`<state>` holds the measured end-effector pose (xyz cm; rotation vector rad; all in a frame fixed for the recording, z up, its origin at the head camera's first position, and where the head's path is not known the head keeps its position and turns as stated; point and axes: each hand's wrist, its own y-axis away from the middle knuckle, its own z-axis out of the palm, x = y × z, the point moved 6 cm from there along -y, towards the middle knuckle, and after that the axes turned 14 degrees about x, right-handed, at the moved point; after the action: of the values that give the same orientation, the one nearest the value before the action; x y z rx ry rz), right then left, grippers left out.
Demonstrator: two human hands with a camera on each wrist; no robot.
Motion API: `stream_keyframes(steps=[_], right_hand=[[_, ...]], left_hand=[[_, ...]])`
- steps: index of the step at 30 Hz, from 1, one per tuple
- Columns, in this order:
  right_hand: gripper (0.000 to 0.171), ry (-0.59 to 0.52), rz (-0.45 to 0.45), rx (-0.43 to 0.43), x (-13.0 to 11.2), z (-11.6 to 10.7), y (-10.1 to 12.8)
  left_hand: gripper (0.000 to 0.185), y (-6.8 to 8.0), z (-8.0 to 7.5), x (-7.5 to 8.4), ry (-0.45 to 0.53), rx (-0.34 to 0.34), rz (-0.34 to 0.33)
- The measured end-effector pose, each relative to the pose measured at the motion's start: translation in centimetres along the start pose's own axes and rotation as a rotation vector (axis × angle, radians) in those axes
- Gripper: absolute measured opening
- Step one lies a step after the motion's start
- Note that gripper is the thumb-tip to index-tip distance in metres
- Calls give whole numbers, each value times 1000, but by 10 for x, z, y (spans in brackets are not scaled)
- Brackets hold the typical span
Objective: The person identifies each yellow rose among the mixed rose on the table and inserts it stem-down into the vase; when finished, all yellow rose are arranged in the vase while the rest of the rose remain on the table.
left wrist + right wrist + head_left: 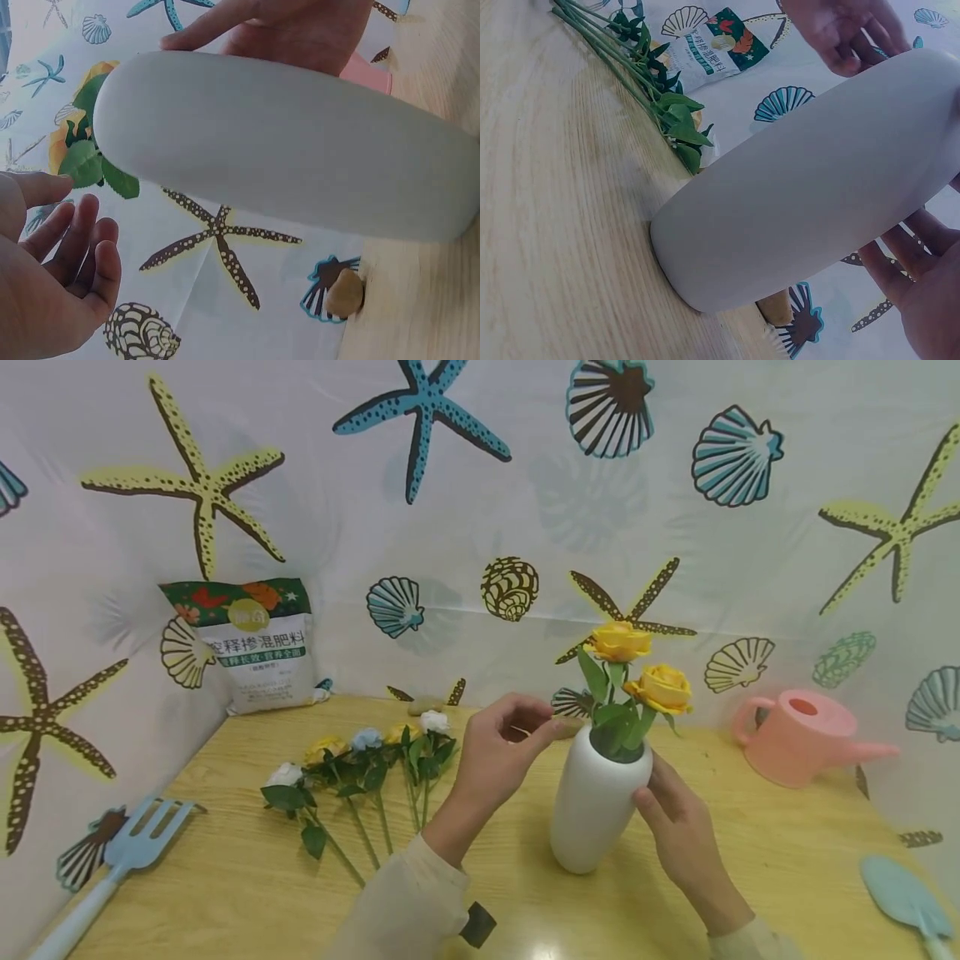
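A white vase [600,806] stands on the wooden desk [225,877], right of centre, with two yellow roses [662,689] and their green leaves rising from its mouth. The right hand [684,827] holds its side, thumb on the near face and fingers round behind. The left hand [502,743] is by the rim, loosely bent and holding nothing; in the left wrist view its fingers are apart from the vase and near the leaves.

The left forearm comes between the vase and a row of loose flowers [375,777], white, yellow and blue, whose stems run toward the near edge. A brown stone [346,292] lies behind the vase. A pink watering can [798,747] sits at the back right, a light blue shovel [903,893] at the near right, and a light blue fork [138,847] at the left edge. A cloth [465,527] printed with shells and starfish hangs behind.

Against it at the back left leans a bag [270,681] reading "释掺混肥料", its first character unclear; the green band below shows "营养全面". The yellow emblem's lettering is too blurred to read.
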<state>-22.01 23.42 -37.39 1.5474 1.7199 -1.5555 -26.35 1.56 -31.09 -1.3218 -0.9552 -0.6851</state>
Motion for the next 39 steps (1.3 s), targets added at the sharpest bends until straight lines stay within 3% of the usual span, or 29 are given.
stream_keyframes(steps=[12, 19, 25, 32, 39], right_hand=[[52, -2, 7, -4, 2, 1, 1], [52, 23, 21, -8, 2, 1, 1], [53, 28, 37, -14, 3, 0, 0], [53, 45, 32, -7, 3, -1, 0], [52, 58, 25, 6, 4, 0, 0]], left_hand=[[17, -1, -86, -48, -194, 114, -153], [19, 1, -121, -71, -459, 64, -228], [26, 6, -132, -91, -599, -3, -315], [40, 13, -131, -110, -717, -67, -395], [43, 18, -128, -119, -778, -110, -415]])
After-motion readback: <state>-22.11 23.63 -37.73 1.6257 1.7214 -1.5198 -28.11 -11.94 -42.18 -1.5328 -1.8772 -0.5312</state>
